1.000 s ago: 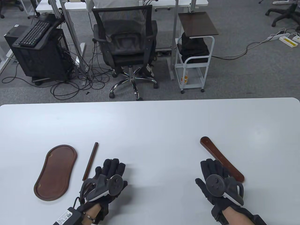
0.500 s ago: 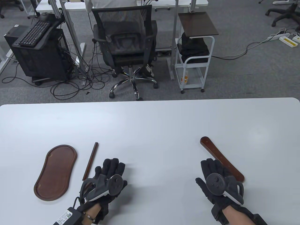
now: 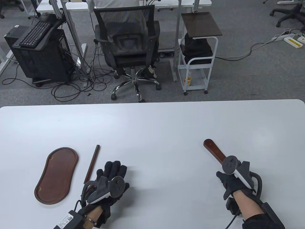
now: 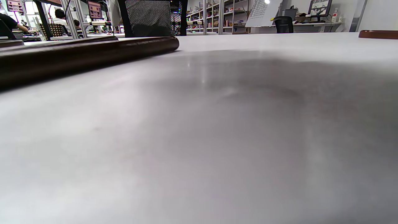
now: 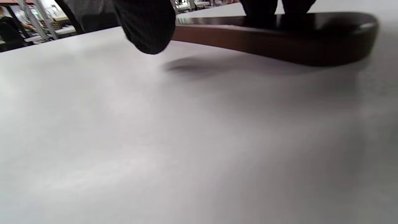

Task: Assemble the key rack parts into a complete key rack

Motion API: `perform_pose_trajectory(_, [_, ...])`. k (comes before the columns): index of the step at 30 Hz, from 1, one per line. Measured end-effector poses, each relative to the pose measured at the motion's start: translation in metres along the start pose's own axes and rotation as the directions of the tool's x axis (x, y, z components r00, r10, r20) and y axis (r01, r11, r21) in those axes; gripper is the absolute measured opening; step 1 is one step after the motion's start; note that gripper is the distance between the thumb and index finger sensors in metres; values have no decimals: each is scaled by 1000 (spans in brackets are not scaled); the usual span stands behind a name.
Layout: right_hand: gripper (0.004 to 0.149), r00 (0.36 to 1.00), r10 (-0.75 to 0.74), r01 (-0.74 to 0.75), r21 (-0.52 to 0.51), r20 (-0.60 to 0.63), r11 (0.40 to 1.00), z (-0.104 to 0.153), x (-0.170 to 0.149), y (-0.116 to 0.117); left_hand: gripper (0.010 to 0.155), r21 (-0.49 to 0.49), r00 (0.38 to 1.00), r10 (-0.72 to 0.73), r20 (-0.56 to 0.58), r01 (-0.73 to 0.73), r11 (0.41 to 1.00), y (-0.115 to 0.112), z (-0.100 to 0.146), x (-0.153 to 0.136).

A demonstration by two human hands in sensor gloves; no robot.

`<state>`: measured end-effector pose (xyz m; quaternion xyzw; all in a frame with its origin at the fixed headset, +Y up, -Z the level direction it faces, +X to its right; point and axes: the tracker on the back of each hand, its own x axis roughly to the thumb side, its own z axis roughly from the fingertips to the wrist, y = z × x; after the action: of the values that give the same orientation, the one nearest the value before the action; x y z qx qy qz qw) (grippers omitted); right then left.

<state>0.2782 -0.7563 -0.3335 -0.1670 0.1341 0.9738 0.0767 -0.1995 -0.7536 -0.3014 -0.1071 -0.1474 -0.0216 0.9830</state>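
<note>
A dark wooden kidney-shaped base (image 3: pixel 56 175) lies on the white table (image 3: pixel 152 128) at the left. A thin wooden rod (image 3: pixel 92 163) lies just right of it and also shows in the left wrist view (image 4: pixel 87 53). My left hand (image 3: pixel 112 170) rests flat and empty on the table beside the rod. A flat wooden bar (image 3: pixel 212 149) lies at the right. My right hand (image 3: pixel 226 174) is over its near half. In the right wrist view its fingers rest on top of the bar (image 5: pixel 279 43) and the thumb (image 5: pixel 146 28) hangs beside it, not touching.
Beyond the table's far edge are an office chair (image 3: pixel 127 45), a white cart (image 3: pixel 199 54) and a computer stand (image 3: pixel 38 52). The bar's far end shows in the left wrist view (image 4: pixel 377 34).
My right hand has turned and moved right and forward from the table surface onto the wooden bar. The left hand and all parts have stayed put.
</note>
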Motion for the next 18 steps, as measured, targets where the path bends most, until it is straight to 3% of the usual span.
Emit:
perform_pose_trajectory(3, [85,999,-21,22,36,-33,999,-7,-2,1,72,-3,1000,0,0,0,1000,0,0,0])
perform_pose_trajectory(18, [65,995,96,-96,-64,3,993,-10,14,6,71,-13,1000,1,-3,-1,1000,0,-1,-1])
